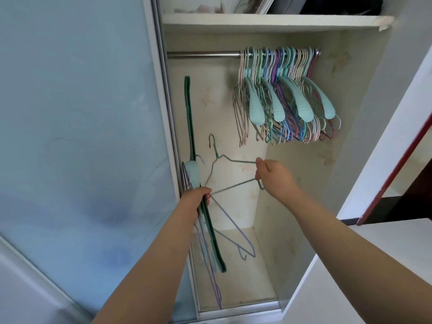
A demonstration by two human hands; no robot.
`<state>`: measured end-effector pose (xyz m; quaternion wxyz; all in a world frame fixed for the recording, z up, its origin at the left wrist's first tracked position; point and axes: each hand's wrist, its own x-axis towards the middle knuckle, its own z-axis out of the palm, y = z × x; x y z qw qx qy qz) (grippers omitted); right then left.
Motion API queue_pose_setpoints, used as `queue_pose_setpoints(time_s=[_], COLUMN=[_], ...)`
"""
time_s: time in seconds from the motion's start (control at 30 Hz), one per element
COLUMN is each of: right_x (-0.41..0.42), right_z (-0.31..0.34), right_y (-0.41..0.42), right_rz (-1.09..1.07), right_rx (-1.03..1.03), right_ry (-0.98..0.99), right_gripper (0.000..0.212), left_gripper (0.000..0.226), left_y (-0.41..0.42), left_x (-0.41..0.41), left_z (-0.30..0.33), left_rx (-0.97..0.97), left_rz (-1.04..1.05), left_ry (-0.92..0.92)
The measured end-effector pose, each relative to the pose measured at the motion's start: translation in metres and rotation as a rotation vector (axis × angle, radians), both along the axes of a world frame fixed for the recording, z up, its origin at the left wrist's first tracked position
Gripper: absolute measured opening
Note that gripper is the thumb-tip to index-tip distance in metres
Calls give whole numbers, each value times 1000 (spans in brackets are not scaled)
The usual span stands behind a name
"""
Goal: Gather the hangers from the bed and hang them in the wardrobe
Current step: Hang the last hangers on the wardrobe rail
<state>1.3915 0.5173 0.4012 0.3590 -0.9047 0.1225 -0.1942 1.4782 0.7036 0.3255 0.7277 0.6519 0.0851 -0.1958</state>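
My left hand (pixel 198 198) grips a bundle of hangers (pixel 205 232) at the wardrobe's left edge: dark green and pale teal plastic ones and thin purple wire ones, pointing up and down. My right hand (pixel 272 175) pinches the end of one thin green wire hanger (pixel 224 164), whose hook points up and whose other end is still in the left hand's bundle. Higher up, the metal rail (pixel 203 54) carries several hangers (pixel 285 94) crowded at its right end, teal, pink, blue and purple.
A frosted sliding door (pixel 81 136) covers the wardrobe's left side. A shelf (pixel 268 21) with books and dark cloth runs above the rail. The wardrobe's right wall (pixel 364 113) and a white surface (pixel 374 277) lie to the right. The rail's left half is bare.
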Motion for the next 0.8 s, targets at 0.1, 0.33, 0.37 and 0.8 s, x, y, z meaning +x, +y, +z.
queue_pose_setpoints(time_s=[0.1, 0.33, 0.37, 0.8], right_x=[0, 14, 20, 107], right_z=[18, 48, 51, 77], right_y=[15, 20, 19, 6], right_rz=[17, -52, -47, -103], right_rx=[11, 93, 107, 323], right_ry=[-221, -540, -528, -256], right_gripper=[54, 40, 40, 40], left_gripper=[23, 18, 16, 17], left_y=[0, -6, -6, -6], left_x=[1, -2, -2, -4], left_z=[11, 35, 38, 53], left_rx=[-64, -179, -186, -109], left_rz=[-1, -66, -81, -199], left_ry=[25, 60, 58, 50])
